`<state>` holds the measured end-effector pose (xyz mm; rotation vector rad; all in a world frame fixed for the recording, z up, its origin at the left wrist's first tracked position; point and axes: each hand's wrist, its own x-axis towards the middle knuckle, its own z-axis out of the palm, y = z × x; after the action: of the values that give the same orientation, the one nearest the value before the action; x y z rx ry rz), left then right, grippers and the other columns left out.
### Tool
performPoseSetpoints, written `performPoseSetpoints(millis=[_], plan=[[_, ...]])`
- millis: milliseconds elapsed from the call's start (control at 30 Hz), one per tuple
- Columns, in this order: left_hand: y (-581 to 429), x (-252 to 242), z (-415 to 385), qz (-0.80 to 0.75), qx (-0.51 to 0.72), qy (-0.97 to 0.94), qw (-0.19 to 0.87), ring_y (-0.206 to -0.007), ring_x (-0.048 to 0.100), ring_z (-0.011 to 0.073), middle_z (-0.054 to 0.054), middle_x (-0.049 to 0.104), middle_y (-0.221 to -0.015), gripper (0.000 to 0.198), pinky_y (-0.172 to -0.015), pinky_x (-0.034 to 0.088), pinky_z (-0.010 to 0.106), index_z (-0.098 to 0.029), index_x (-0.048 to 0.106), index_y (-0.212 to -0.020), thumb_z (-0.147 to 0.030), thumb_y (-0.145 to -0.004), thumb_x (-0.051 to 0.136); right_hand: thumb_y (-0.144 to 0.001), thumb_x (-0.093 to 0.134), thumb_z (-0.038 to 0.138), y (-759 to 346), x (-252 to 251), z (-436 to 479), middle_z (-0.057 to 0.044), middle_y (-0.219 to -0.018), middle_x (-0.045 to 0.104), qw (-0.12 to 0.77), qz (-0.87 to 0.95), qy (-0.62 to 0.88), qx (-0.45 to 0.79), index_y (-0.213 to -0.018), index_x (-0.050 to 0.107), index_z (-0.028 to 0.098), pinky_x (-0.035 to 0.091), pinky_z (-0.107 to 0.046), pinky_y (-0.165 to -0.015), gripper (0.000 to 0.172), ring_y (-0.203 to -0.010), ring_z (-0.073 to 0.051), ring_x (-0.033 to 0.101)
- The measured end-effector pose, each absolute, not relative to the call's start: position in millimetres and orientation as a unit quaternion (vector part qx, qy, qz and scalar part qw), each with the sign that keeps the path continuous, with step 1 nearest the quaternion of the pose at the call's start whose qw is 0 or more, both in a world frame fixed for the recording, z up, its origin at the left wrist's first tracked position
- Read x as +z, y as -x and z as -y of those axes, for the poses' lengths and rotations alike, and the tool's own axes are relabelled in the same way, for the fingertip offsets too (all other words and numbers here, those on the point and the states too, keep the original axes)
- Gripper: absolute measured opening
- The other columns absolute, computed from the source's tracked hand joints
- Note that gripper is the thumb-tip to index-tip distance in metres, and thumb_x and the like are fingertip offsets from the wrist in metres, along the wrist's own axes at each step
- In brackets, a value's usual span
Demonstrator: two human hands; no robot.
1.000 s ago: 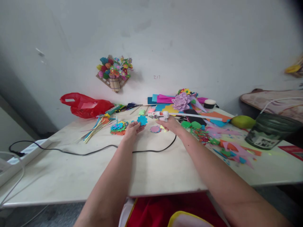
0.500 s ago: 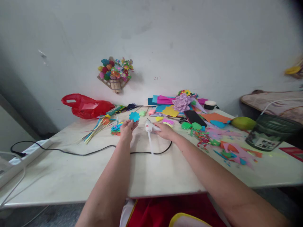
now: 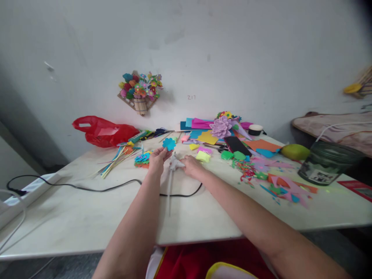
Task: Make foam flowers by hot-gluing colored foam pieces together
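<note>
Between the fingertips of my left hand (image 3: 159, 159) is a blue scalloped flower cutout (image 3: 169, 144), raised above the table. My right hand (image 3: 191, 166) is closed on the handle of a white glue gun (image 3: 175, 163), its nozzle pointing up just below the flower. A long pale glue stick (image 3: 169, 193) sticks out of the gun's rear toward me. Left of my left hand lies a stack of blue and orange flower cutouts (image 3: 142, 159). Beyond my right hand is a yellow-green piece (image 3: 203, 156).
A black cord (image 3: 99, 190) crosses the table to a power strip (image 3: 31, 195). At the back left lies a red bag (image 3: 109, 133). Foam sheets, a purple flower (image 3: 221, 126), a dark phone (image 3: 237, 146), scraps and a glass jar (image 3: 325, 162) occupy the right.
The glue gun has moved left in my right hand, closer to my left hand and the flower, and its glue stick now slants differently. The flower has shifted slightly right.
</note>
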<state>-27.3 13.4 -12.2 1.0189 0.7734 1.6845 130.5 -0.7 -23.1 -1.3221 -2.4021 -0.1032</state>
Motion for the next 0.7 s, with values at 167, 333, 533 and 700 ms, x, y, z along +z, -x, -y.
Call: performPoseSetpoints(millis=[167,333,533,700], plan=[[26.1,-13.0,-13.2,-0.328,0.675,-0.431,0.501,-0.071,0.066,0.0167,0.005,0.068,-0.072,0.032,-0.076,0.049,0.031,-0.013,0.056,-0.073,-0.031,-0.055,0.075,-0.081,0.051,0.028,-164.1,-3.7,-10.0,-0.008,-0.088,0.067,0.247,0.834,0.490,-0.048,-0.088,0.070,0.019,0.040,-0.028,-0.072,0.022,-0.083,-0.020,0.058],[23.5,-13.9,-13.0,-0.340,0.657,-0.438,0.510,-0.071,0.066,0.0173,0.004,0.068,-0.070,0.033,-0.075,0.050,0.032,-0.013,0.054,-0.073,-0.030,-0.054,0.076,-0.076,0.058,0.027,-211.2,-4.4,-31.9,-0.004,-0.095,0.068,0.268,0.833,0.483,-0.036,-0.080,0.072,0.022,0.040,-0.030,-0.081,0.015,-0.091,-0.020,0.058],[21.7,-13.9,-11.5,-0.347,0.630,-0.457,0.523,-0.070,0.066,0.0166,0.003,0.067,-0.069,0.030,-0.073,0.051,0.030,-0.014,0.055,-0.073,-0.029,-0.056,0.075,-0.067,0.068,0.030,-222.6,-16.9,-40.1,-0.003,-0.113,0.061,0.259,0.859,0.441,-0.028,-0.075,0.072,0.026,0.034,-0.040,-0.093,0.010,-0.107,-0.024,0.049],[22.3,-13.8,-10.9,-0.350,0.619,-0.463,0.529,-0.071,0.066,0.0173,0.003,0.067,-0.069,0.029,-0.074,0.051,0.030,-0.013,0.056,-0.074,-0.029,-0.057,0.074,-0.062,0.071,0.033,-223.4,-19.7,-39.3,-0.002,-0.117,0.058,0.239,0.856,0.458,-0.030,-0.069,0.072,0.027,0.030,-0.043,-0.096,0.010,-0.115,-0.027,0.043]])
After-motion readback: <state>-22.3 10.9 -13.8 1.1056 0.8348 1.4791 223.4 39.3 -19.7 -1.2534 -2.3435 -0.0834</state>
